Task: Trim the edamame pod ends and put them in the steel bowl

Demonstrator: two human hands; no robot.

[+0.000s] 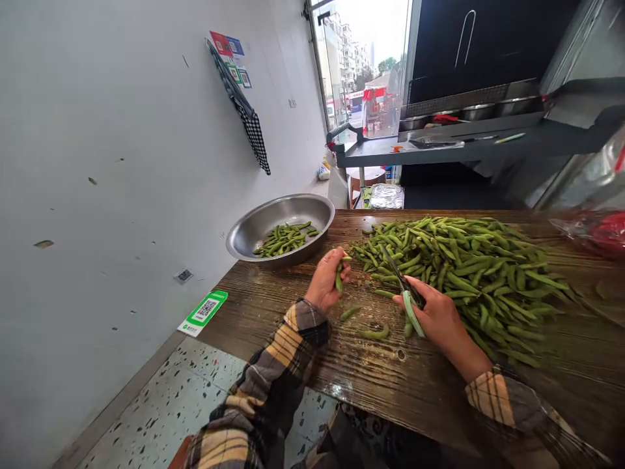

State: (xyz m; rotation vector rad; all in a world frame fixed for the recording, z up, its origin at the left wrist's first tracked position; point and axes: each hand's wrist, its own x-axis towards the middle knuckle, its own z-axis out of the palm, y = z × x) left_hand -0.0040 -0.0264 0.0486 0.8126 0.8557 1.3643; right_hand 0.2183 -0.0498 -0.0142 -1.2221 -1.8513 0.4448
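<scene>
A large heap of green bean pods (469, 267) lies on the dark wooden table (303, 306). My left hand (326, 281) is closed round a single pod (338, 277), held just above the table near the heap's left edge. My right hand (437, 316) grips a pair of scissors (407, 296) with green handles, blades pointing into the heap. Two or three loose pods (375, 334) lie on the table between my hands. A steel bowl (249, 234) holding several pods stands at the table's far left corner.
A grey wall runs along the left, with a checked cloth (254, 133) hanging on it and a green QR sticker (204, 311) low down. A red plastic bag (608, 231) sits at the table's right edge. Beyond stands a dark counter (439, 150) with steel pans.
</scene>
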